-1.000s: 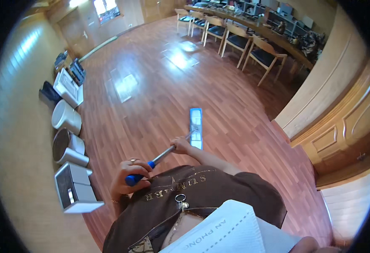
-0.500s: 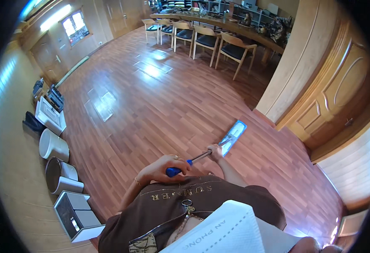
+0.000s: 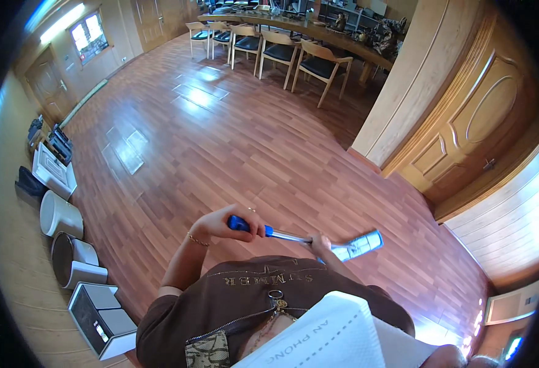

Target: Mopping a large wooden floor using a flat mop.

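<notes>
Left hand [image 3: 229, 226]: we see it closed around the blue grip at the upper end of the mop handle [image 3: 288, 236], held in front of the chest.
Right hand [image 3: 320, 244]: we see it wrapped around the silver shaft lower down, close to the mop head.
Mop: its handle runs nearly level from our left to our right; the flat pale-blue mop head [image 3: 360, 245] lies on the wooden floor [image 3: 232, 147] just right of the right hand.
Floor: reddish-brown boards, shiny, with bright patches of window light.
Left side: we see white bins [image 3: 61, 214] and boxes lined along the wall.
Far end: a long worktop [image 3: 318, 30] with wooden chairs [image 3: 321, 64] drawn up to it.
Right side: a panelled wooden door [image 3: 472, 135].
</notes>
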The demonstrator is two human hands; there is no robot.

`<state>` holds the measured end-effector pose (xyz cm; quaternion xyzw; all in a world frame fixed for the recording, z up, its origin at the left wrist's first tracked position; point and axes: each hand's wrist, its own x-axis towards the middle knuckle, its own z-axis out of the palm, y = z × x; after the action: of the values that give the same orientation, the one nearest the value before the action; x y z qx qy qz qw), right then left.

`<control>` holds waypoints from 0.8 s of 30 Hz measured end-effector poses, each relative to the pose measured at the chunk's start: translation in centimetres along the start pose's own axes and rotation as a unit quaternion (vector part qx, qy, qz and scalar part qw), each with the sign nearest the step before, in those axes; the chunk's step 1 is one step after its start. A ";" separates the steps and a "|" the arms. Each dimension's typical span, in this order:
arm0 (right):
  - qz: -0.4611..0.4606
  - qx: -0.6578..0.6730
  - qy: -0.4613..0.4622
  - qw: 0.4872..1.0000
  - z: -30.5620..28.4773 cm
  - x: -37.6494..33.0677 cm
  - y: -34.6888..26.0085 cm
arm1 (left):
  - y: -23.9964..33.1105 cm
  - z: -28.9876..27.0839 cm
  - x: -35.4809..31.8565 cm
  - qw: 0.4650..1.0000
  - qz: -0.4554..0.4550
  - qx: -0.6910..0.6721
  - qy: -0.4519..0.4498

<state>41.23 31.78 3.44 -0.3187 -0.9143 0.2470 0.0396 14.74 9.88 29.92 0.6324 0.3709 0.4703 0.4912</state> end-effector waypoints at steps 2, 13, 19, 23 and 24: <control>0.007 0.015 -0.009 1.000 0.2 -1.7 -1.6 | 1.1 -0.2 -0.3 0.999 -0.007 -0.051 0.017; -0.026 0.106 -0.074 0.991 -5.0 -3.9 -11.7 | 10.0 -1.5 3.0 0.988 0.153 0.004 0.025; -0.109 0.106 -0.071 0.986 -9.0 -4.5 -12.9 | 14.4 2.6 6.3 0.968 0.240 0.073 -0.018; -0.182 0.124 -0.041 0.975 -9.2 -4.6 -13.7 | 17.3 6.8 7.4 0.933 0.310 0.170 -0.066; -0.187 0.116 -0.024 0.975 -8.9 -4.2 -13.6 | 17.7 7.5 8.1 0.931 0.304 0.180 -0.095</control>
<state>38.92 23.88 18.10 -0.1299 -0.9235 0.3467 0.0999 24.32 11.07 48.37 0.8345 0.1914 0.4599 0.2354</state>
